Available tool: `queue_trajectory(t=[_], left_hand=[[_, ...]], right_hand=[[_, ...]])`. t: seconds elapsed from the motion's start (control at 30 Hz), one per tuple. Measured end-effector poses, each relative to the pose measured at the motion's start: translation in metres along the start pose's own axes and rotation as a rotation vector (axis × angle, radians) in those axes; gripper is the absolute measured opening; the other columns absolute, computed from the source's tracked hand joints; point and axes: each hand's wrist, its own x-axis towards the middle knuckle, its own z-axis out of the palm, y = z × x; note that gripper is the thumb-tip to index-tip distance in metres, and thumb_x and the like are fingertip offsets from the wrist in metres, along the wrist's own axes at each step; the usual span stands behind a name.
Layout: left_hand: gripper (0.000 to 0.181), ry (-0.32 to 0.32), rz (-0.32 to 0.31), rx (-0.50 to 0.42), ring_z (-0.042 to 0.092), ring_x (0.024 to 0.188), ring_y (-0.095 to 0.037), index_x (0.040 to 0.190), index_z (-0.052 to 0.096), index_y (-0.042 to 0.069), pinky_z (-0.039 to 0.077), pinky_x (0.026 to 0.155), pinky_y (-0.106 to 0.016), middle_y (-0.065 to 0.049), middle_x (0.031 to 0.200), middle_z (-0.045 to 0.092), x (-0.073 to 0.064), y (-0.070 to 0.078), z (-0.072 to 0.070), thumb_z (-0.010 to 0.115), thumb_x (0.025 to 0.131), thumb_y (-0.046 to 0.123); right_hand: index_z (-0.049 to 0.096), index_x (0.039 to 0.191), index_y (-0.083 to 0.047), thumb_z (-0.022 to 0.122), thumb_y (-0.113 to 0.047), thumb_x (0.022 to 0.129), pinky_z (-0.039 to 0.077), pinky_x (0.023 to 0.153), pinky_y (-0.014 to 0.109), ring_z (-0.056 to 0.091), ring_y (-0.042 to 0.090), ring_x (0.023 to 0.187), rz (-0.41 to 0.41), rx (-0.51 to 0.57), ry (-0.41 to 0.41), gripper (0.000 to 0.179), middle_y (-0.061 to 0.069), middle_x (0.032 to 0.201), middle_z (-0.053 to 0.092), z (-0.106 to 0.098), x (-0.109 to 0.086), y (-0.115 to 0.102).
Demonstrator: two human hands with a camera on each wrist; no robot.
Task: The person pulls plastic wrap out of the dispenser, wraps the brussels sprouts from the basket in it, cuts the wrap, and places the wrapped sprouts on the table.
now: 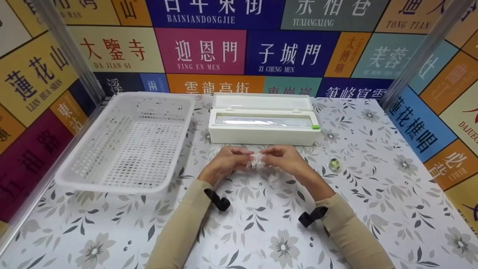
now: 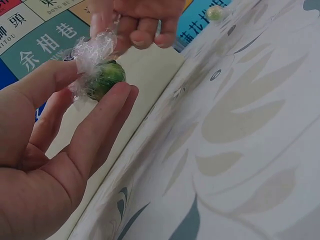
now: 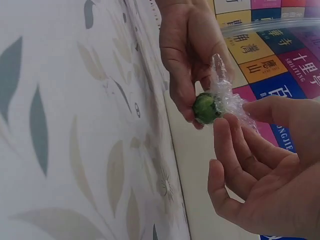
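Between both hands is a small round green thing (image 2: pixel 111 80), like a small fruit or vegetable, partly covered by crumpled cling film (image 2: pixel 94 49). My left hand (image 1: pixel 228 160) holds it between thumb and fingertips. My right hand (image 1: pixel 287 158) pinches the gathered film at its side, as the right wrist view shows at the film (image 3: pixel 231 103). In the head view the green is mostly hidden by fingers and film. To the right of my right hand, a similar film-wrapped green ball (image 1: pixel 334 164) lies on the tablecloth.
A white cling film box (image 1: pixel 261 136) with its lid raised stands just behind the hands, a clear film roll (image 1: pixel 263 121) inside and a green tab (image 1: pixel 315 127) at its right end. A white perforated basket (image 1: pixel 123 188) sits at left. Printed panels surround the flowered tablecloth (image 1: pixel 246 224).
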Motion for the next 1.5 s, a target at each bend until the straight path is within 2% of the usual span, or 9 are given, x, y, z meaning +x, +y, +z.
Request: queue_trajectory(t=[0.13,0.27,0.37,0.47,0.63,0.83,1.13,1.37,1.5], left_hand=[[0.029,0.008,0.029,-0.006,0.076,0.084,-0.019,0.117,0.067,-0.008,0.064,0.085,-0.036,-0.019,0.116,0.071,-0.002,-0.001,0.001,0.069,0.089,-0.002],[0.031,-0.036,0.034,-0.006,0.077,0.088,-0.021,0.121,0.066,-0.007,0.063,0.088,-0.035,-0.02,0.117,0.071,-0.004,-0.001,0.003,0.069,0.091,0.0],[0.032,-0.096,0.033,-0.008,0.076,0.097,-0.022,0.124,0.065,-0.006,0.061,0.094,-0.036,-0.02,0.12,0.071,-0.004,-0.001,0.002,0.067,0.094,0.005],[0.035,-0.133,0.05,0.068,0.072,0.105,-0.019,0.125,0.067,0.0,0.057,0.101,-0.032,-0.015,0.123,0.071,-0.003,0.001,0.0,0.071,0.093,0.012],[0.04,-0.103,0.068,0.199,0.072,0.102,-0.017,0.119,0.073,0.012,0.057,0.096,-0.027,-0.006,0.115,0.075,-0.003,0.002,-0.001,0.084,0.081,0.017],[0.034,-0.062,0.077,0.124,0.077,0.089,-0.02,0.115,0.073,0.003,0.063,0.086,-0.031,-0.013,0.109,0.076,-0.002,0.0,0.001,0.081,0.083,0.01],[0.027,-0.083,0.056,0.006,0.076,0.093,-0.023,0.117,0.069,-0.003,0.062,0.089,-0.036,-0.017,0.115,0.072,-0.006,0.0,0.0,0.07,0.091,0.005],[0.029,-0.09,0.078,0.038,0.076,0.093,-0.023,0.119,0.068,-0.005,0.063,0.088,-0.038,-0.018,0.115,0.072,-0.006,0.002,0.008,0.069,0.093,0.006],[0.032,-0.119,0.115,0.073,0.077,0.091,-0.026,0.122,0.066,-0.007,0.063,0.087,-0.041,-0.021,0.115,0.072,-0.007,0.004,0.009,0.07,0.093,0.006]], right_hand=[[0.069,0.121,0.0,0.078,-0.009,0.084,0.061,0.083,0.03,0.069,0.011,0.086,-0.053,-0.003,-0.028,0.038,0.009,0.1,0.075,0.001,0.001,0.001],[0.071,0.113,0.004,0.08,-0.003,0.081,0.059,0.072,0.02,0.068,0.008,0.08,-0.107,-0.064,0.035,0.034,0.018,0.1,0.075,0.006,0.003,0.003],[0.074,0.105,0.001,0.082,-0.007,0.081,0.059,0.069,0.022,0.068,0.007,0.076,-0.097,-0.074,0.115,0.027,0.015,0.096,0.077,0.008,0.003,0.003],[0.077,0.099,-0.002,0.084,-0.014,0.081,0.06,0.07,0.028,0.068,0.007,0.074,-0.08,-0.067,0.162,0.022,0.007,0.09,0.078,0.008,0.003,0.003],[0.079,0.091,-0.005,0.085,-0.018,0.08,0.06,0.07,0.03,0.069,0.008,0.072,-0.069,-0.095,0.155,0.018,-0.001,0.083,0.078,0.008,0.002,0.003],[0.079,0.093,-0.006,0.084,-0.018,0.081,0.056,0.067,0.021,0.069,0.009,0.074,-0.081,-0.14,0.117,0.018,0.002,0.085,0.078,0.007,0.003,0.002],[0.073,0.116,-0.003,0.069,-0.023,0.096,0.06,0.083,0.037,0.069,0.015,0.084,-0.07,-0.06,-0.019,0.028,0.005,0.098,0.077,-0.003,0.001,0.001],[0.073,0.108,0.001,0.079,-0.016,0.087,0.063,0.081,0.037,0.072,0.019,0.081,0.003,0.085,0.056,0.028,-0.001,0.088,0.077,-0.001,0.006,0.006],[0.072,0.099,-0.004,0.082,-0.018,0.084,0.063,0.077,0.033,0.071,0.014,0.077,0.067,0.111,0.092,0.023,-0.006,0.081,0.074,0.0,0.007,0.007]])
